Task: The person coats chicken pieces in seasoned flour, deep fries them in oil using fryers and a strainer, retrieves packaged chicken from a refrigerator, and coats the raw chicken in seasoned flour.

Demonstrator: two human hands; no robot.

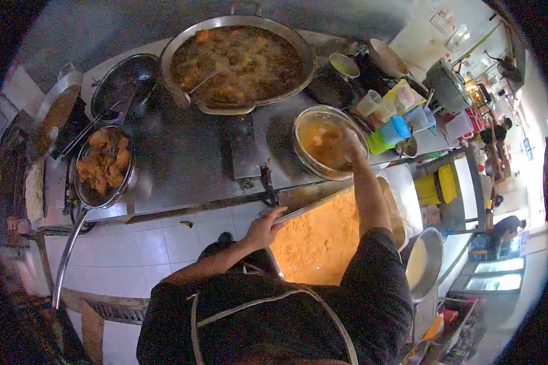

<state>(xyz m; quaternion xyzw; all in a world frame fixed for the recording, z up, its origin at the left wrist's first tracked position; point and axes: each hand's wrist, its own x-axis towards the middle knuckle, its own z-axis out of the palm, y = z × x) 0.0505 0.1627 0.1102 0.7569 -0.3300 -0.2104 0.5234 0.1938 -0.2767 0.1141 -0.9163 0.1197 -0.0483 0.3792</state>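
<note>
My right hand (349, 146) reaches into a steel bowl (300, 151) of brownish liquid. Pale pieces that look like raw meat (324, 135) lie in the liquid. My right fingers are partly hidden at the bowl's far side, and whether they grip a piece does not show. Below the bowl, a metal tray (310, 210) holds a thick layer of orange breading flour (316, 240). My left hand (265, 229) is closed on the tray's left rim near its upper corner.
A big pan (176, 45) of bubbling oil with frying pieces sits at the back. Fried pieces fill a long-handled strainer (81, 198) on the left. Plastic cups (396, 129) stand at right, above a basin (432, 258) of pale liquid. People (502, 131) are in the far background.
</note>
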